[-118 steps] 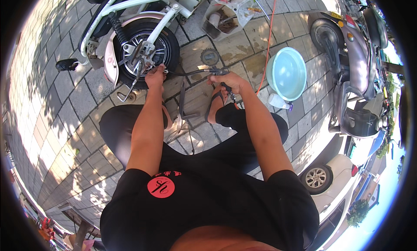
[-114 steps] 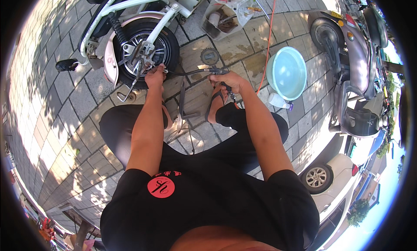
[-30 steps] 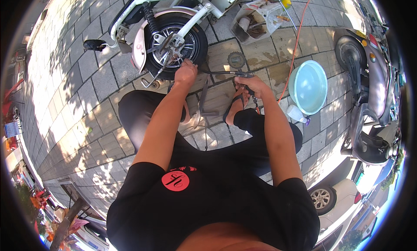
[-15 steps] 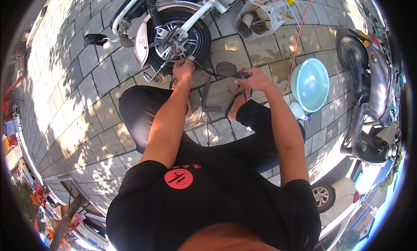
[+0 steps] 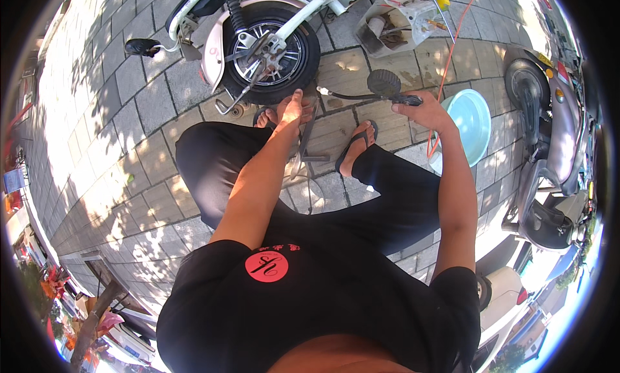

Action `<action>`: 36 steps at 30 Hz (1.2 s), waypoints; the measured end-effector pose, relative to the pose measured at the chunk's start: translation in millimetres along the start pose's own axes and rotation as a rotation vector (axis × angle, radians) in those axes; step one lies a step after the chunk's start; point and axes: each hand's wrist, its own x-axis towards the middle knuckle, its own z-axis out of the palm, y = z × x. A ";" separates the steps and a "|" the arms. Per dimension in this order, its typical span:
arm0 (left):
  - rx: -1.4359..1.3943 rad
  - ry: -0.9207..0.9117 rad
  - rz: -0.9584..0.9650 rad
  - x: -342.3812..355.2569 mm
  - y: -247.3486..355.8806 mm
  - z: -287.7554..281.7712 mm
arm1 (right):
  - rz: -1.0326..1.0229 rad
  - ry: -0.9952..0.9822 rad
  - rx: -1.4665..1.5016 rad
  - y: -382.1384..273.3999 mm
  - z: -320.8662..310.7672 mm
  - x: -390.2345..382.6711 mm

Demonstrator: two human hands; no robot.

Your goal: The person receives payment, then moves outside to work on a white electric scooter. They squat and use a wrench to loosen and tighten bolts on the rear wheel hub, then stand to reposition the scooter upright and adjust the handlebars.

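My right hand (image 5: 416, 111) is closed on the handle of an air inflator with a round dark gauge (image 5: 384, 82), its short black hose (image 5: 355, 96) hanging left to a free metal end (image 5: 323, 91). My left hand (image 5: 290, 108) is loosely open just below the rear tyre (image 5: 303, 70) of a scooter with a white frame (image 5: 294, 21), with nothing visible in it. A bent metal lever (image 5: 224, 106) hangs by that wheel, and dark metal tools (image 5: 313, 158) lie between my sandaled feet.
A pale blue basin (image 5: 471, 124) and an orange hose (image 5: 450, 47) are at the right. A translucent plastic box of tools (image 5: 391, 28) is at the back. A second scooter (image 5: 562, 141) and a white car (image 5: 500, 299) stand further right. The ground is stone paving (image 5: 129, 147).
My right hand has moved right with the inflator, whose hose end now hangs away from the wheel. My left hand has let go at the wheel and dropped slightly.
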 end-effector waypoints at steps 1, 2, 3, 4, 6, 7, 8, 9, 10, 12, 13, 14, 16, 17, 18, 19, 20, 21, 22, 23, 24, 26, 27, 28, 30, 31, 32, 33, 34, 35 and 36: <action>0.087 0.063 0.121 8.9 -4.7 -3.6 | 0.050 0.041 0.049 5.2 -5.2 1.9; 0.169 0.136 0.247 26.8 -12.6 -13.7 | 0.090 0.076 0.095 6.8 -11.2 6.0; 0.254 0.206 0.371 45.0 -20.3 -23.6 | 0.105 0.086 0.110 14.2 -15.3 15.3; 0.287 0.303 0.461 63.7 -24.1 -30.9 | 0.121 0.099 0.125 29.4 -16.1 32.3; 0.513 0.366 0.622 51.0 -17.5 -22.8 | 0.158 0.124 0.252 78.2 -7.7 53.6; 0.624 0.402 0.704 40.1 -9.8 -19.2 | 0.217 0.154 0.360 96.3 2.6 59.2; 0.725 0.467 0.781 32.4 -6.1 -18.2 | 0.264 0.178 0.462 107.0 12.0 68.1; 0.742 0.446 0.789 30.4 -3.5 -18.7 | 0.311 0.200 0.565 117.4 20.8 76.7; 0.761 0.439 0.796 30.4 -0.4 -25.0 | 0.358 0.223 0.671 124.1 32.3 86.7; 0.778 0.386 0.812 29.1 -0.4 -22.9 | 0.364 0.294 0.723 169.0 48.1 95.3; 0.783 0.383 0.825 26.3 -0.1 -23.7 | 0.360 0.313 0.755 175.2 57.8 100.7; 0.789 0.379 0.838 23.7 0.7 -25.2 | 0.430 0.328 0.816 181.4 66.4 106.1; 0.808 0.365 0.801 20.6 5.4 -29.0 | 0.504 0.356 0.914 196.8 86.0 116.2; 0.813 0.349 0.785 18.6 8.0 -27.5 | 0.542 0.379 0.961 207.1 94.3 119.0; 0.874 0.340 0.755 16.4 10.3 -26.3 | 0.602 0.439 0.956 216.8 103.0 122.0; 0.934 0.328 0.726 12.3 14.1 -24.0 | 0.662 0.501 0.950 227.6 112.3 125.7; 0.992 0.315 0.698 9.5 17.5 -21.2 | 0.720 0.564 0.942 238.0 119.1 128.5; 1.054 0.296 0.684 6.5 20.6 -18.4 | 0.776 0.572 0.952 248.9 125.0 128.4; 1.117 0.287 0.667 5.1 22.7 -19.4 | 0.829 0.568 0.960 253.5 131.8 128.9; 1.179 0.275 0.650 4.5 24.7 -19.6 | 0.883 0.568 0.968 258.5 135.4 128.9; 1.202 0.268 0.667 4.4 26.5 -18.9 | 0.956 0.524 0.863 264.3 133.3 128.9; 1.250 0.268 0.691 5.1 26.0 -24.2 | 0.911 0.477 0.826 252.4 137.1 133.5; 1.291 0.275 0.690 5.1 25.0 -25.5 | 0.890 0.459 0.809 244.5 137.7 134.1; 1.332 0.297 0.685 5.0 24.3 -29.1 | 0.875 0.366 0.593 219.7 134.1 139.8; 1.393 0.295 0.707 5.2 23.7 -27.0 | 0.639 0.348 0.518 184.7 139.6 142.3; 1.415 0.304 0.719 6.6 22.3 -30.1 | 0.531 0.336 0.557 152.5 145.2 143.0; 1.436 0.305 0.736 6.8 21.5 -31.2 | 0.425 0.332 0.595 123.9 150.1 140.5; 1.439 0.280 0.750 6.7 24.2 -25.6 | 0.321 0.309 0.496 115.6 150.5 142.5; 1.443 0.258 0.763 7.0 27.2 -21.3 | 0.219 0.283 0.395 107.7 152.5 144.2; 1.450 0.266 0.751 6.8 26.1 -29.0 | 0.210 0.185 0.467 69.4 156.7 136.6; 1.424 0.263 0.716 7.8 26.9 -38.4 | 0.206 0.085 0.533 19.6 154.5 120.7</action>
